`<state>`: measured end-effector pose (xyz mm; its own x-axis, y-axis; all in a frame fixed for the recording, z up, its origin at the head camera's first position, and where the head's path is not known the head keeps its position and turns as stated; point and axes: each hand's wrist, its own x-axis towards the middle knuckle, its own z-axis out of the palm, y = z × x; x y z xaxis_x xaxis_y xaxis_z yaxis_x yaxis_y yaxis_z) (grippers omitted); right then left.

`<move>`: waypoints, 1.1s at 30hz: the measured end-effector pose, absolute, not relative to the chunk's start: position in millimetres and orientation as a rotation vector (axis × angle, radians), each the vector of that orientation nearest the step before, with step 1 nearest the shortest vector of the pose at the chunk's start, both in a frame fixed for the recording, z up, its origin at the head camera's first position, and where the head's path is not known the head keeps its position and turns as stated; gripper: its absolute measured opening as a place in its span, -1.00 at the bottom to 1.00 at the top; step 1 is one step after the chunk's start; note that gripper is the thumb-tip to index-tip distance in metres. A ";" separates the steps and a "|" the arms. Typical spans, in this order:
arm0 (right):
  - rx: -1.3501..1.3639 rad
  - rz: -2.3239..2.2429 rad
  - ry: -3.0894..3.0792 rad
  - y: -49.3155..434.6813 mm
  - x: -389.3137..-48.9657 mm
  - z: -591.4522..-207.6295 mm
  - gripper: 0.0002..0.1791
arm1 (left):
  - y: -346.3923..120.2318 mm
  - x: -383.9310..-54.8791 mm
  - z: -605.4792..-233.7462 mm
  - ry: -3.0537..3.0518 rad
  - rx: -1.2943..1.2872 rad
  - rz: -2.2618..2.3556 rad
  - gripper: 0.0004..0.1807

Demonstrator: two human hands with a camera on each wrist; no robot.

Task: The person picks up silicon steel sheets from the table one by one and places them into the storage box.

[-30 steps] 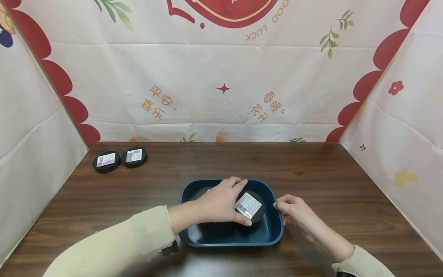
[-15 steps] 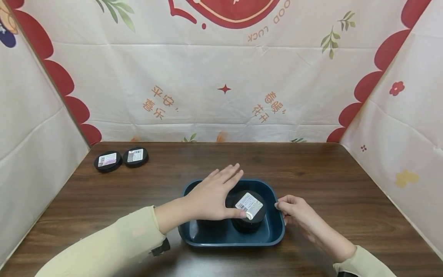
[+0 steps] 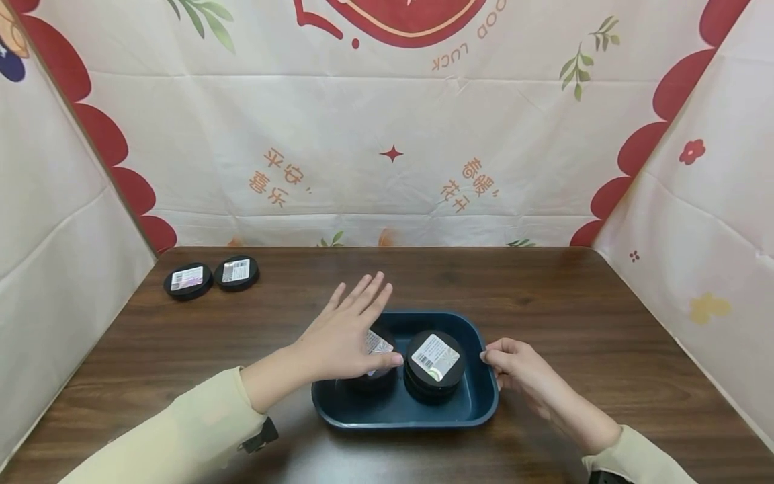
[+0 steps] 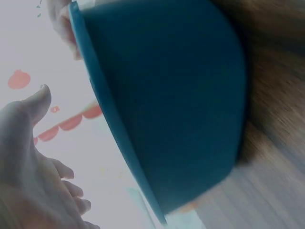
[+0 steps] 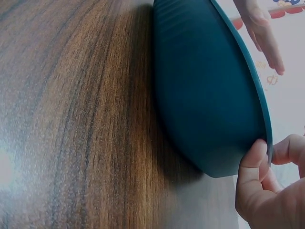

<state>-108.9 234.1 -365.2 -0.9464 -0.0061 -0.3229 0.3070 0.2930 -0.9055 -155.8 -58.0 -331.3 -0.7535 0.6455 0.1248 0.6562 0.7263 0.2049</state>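
Note:
A dark blue rectangular tub (image 3: 405, 425) stands near the front of the table. Inside it on the right is a stack of round black discs (image 3: 437, 366) with a white label on top. Another labelled black disc (image 3: 381, 343) sits in its left half, partly hidden by my left hand (image 3: 338, 343). That hand hovers over the tub's left side with fingers spread and holds nothing; the left wrist view shows it above the rim. My right hand (image 3: 523, 373) pinches the tub's right rim between thumb and fingers, as the right wrist view (image 5: 267, 181) confirms.
Two more black discs, a left one (image 3: 188, 281) and a right one (image 3: 236, 273), lie side by side at the table's far left. A printed white cloth (image 3: 387, 114) hangs behind the wooden table (image 3: 544, 289) and along both sides.
My left hand has let go of the right-hand disc stack and moved left and up, its fingers spreading. The right hand keeps its pinch on the rim.

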 end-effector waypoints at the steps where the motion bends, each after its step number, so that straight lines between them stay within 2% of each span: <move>1: 0.275 -1.705 2.299 234.2 -108.9 -365.2 -0.76 | -61.2 -157.1 -331.3 -2.880 -1.065 -0.362 0.09; 15: 0.278 -1.690 2.301 235.0 -109.5 -366.9 -0.76 | -103.9 -174.1 -315.3 -2.890 -0.841 -0.324 0.10; 33: 0.274 -1.690 2.291 234.9 -109.2 -364.1 -0.77 | -149.4 -190.9 -333.7 -2.950 -0.657 -0.330 0.10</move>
